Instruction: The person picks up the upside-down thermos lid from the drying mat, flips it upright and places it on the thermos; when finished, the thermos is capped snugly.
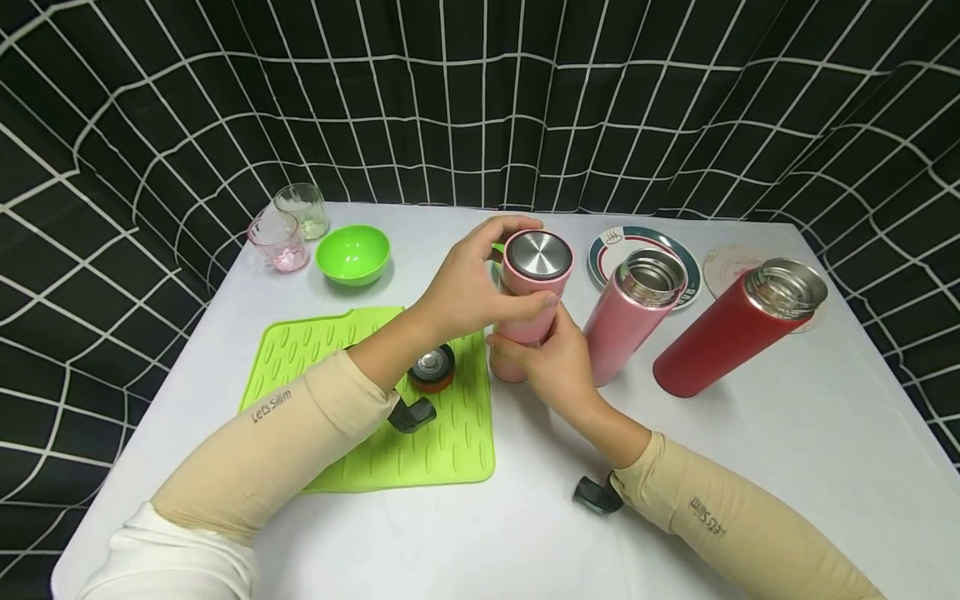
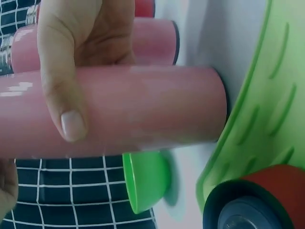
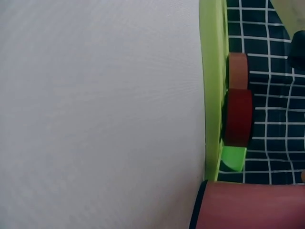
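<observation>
A pink thermos bottle [image 1: 525, 329] stands upright on the table beside the green mat, with a steel-topped lid [image 1: 538, 254] on it. My left hand [image 1: 472, 279] holds it around the top, thumb on the near side and fingers behind. Lower down, my right hand [image 1: 558, 362] grips the body; its thumb lies across the bottle [image 2: 152, 109] in the left wrist view. To the right lean, as seen from above, a second pink bottle [image 1: 626, 325] and a red bottle [image 1: 727, 337], both with bare steel mouths. The right wrist view shows only the bottle's lower part.
On the green mat [image 1: 450, 442] lie a red lid [image 1: 432, 375] and a pink lid [image 3: 238, 70]. Behind stand a green bowl [image 1: 352, 254], a pink-tinted glass [image 1: 279, 242] and a clear glass [image 1: 303, 208]. A rimmed plate [image 1: 611, 242] and a pale plate [image 1: 720, 267] lie behind the bottles.
</observation>
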The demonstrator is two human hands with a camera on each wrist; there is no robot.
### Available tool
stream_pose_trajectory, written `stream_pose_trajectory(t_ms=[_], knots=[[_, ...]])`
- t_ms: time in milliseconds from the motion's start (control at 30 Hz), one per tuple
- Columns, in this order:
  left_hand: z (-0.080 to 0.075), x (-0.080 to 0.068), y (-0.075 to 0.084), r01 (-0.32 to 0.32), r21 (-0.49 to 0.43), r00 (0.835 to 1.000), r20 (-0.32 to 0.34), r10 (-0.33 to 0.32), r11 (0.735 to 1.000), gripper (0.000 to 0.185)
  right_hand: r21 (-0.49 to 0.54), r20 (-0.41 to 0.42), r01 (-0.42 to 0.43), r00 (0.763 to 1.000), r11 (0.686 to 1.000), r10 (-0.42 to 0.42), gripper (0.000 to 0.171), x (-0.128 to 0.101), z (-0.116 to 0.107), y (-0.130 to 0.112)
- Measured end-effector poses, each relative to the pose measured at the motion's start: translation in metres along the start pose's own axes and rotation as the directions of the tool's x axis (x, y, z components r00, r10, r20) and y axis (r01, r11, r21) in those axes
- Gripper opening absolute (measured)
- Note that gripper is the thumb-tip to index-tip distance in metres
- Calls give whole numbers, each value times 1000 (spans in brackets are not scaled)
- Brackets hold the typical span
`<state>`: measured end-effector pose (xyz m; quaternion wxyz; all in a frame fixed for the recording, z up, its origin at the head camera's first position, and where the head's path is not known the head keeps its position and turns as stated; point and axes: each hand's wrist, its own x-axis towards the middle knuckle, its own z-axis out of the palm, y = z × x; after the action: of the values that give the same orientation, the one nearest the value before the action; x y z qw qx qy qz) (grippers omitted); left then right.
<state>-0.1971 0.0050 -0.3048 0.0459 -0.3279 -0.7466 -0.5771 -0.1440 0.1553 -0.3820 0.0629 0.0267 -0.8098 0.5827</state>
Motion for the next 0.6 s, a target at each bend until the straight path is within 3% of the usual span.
stream_pose_trajectory(t_ms=[67,300,600], knots=[[0,0,0,-27,-14,1000,11,27,1000,73,6,-3,-7,1000,1000,7,63,1,0,0],[4,0,-3,10,-53,1000,1,-10,999,73,8,-11,-11,1000,1000,11,67,1,0,-1],[3,-1,-8,-47,-69,999,-7,46,997,73,-19,-35,-8,999,1000,7,63,0,-1,0]])
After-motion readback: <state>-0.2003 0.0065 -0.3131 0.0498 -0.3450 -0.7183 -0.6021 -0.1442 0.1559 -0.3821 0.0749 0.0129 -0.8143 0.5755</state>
